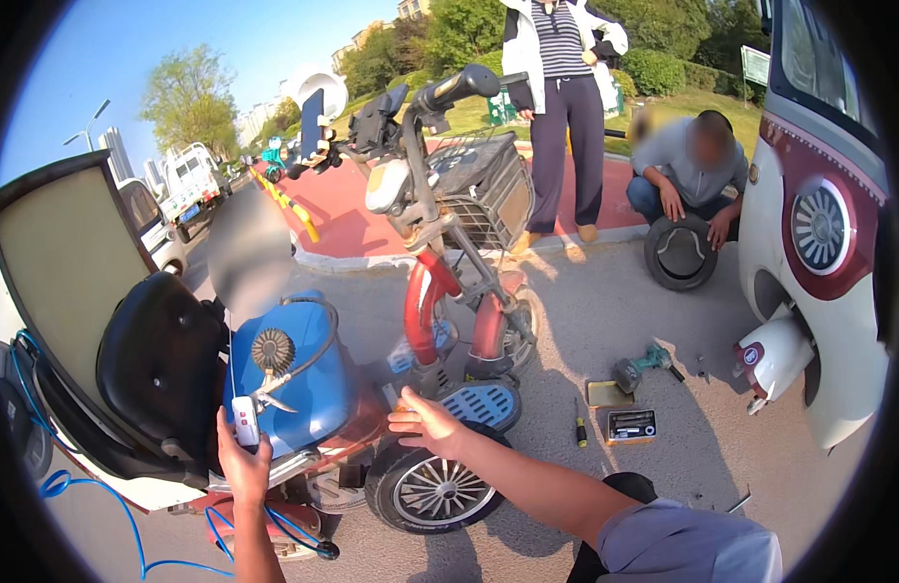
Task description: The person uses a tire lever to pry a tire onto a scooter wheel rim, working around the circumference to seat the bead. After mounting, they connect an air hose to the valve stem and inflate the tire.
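Note:
My left hand [243, 464] is closed round a small white remote control [245, 420] with red buttons and a thin raised antenna. My right hand [432, 426] reaches out with fingers apart, above a spoked wheel with a black tyre [446, 489]; a pale bit by its fingertips is too small to make out. Beyond the remote, a blue box-like surface [309, 389] carries a round ribbed black head [273, 351] with a metal lever and a dark hose. A red three-wheeler [432, 301] with a black handlebar and front basket stands ahead.
A green cordless drill [648, 367], a screwdriver [581, 425] and an open socket set [631, 425] lie on the pavement. One person [691, 165] squats holding a tyre [681, 255]; another [566, 117] stands. A blue hose [129, 515] loops at left. A white-and-maroon vehicle [838, 291] is at right.

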Demonstrator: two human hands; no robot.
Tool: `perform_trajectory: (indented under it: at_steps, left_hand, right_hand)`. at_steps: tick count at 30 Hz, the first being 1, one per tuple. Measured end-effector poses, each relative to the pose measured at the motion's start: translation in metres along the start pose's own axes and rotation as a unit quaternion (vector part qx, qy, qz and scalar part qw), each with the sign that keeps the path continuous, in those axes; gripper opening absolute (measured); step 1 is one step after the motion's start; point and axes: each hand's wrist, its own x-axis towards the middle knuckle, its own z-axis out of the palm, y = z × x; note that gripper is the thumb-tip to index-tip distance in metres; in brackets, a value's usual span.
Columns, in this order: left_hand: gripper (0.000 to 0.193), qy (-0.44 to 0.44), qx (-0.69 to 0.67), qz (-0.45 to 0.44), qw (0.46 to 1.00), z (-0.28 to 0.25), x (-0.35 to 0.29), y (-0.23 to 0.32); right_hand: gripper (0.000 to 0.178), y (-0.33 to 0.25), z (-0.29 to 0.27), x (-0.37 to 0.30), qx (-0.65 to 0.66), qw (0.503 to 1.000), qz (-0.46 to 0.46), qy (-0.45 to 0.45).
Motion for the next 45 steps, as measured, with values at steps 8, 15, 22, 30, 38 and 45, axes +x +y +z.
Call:
perform_trajectory:
  at_steps: [8,15,22,30,38,45]
  left_hand:
    - [0.06,-0.25,-0.076,-0.075,0.962,-0.064,-0.164,0.045]
    - [0.082,-0.592,-0.054,-0.198,0.779,0.007,-0.267,-0.014]
    - [0.081,-0.668,0.014,-0.179,0.722,0.084,-0.374,-0.082]
    - [0.081,-0.7,-0.021,-0.212,0.681,0.125,-0.459,-0.148]
    - [0.08,-0.724,0.021,-0.293,0.624,0.133,-0.454,-0.153]
    - [0.046,-0.475,-0.103,-0.3,0.821,0.12,-0.306,-0.117]
  right_hand:
    - [0.031,-0.09,-0.015,-0.077,0.111,0.964,-0.138,-0.199]
    - [0.059,0.028,-0.106,-0.152,-0.284,0.91,-0.272,0.134]
    - [0.066,0.163,-0.15,-0.151,-0.512,0.838,-0.187,0.025]
    - [0.052,0.236,-0.191,-0.138,-0.558,0.826,-0.029,0.073]
    - [0.054,0.296,-0.207,-0.117,-0.58,0.813,-0.044,-0.016]
    - [0.058,0.316,-0.207,-0.131,-0.545,0.837,0.023,0.029]
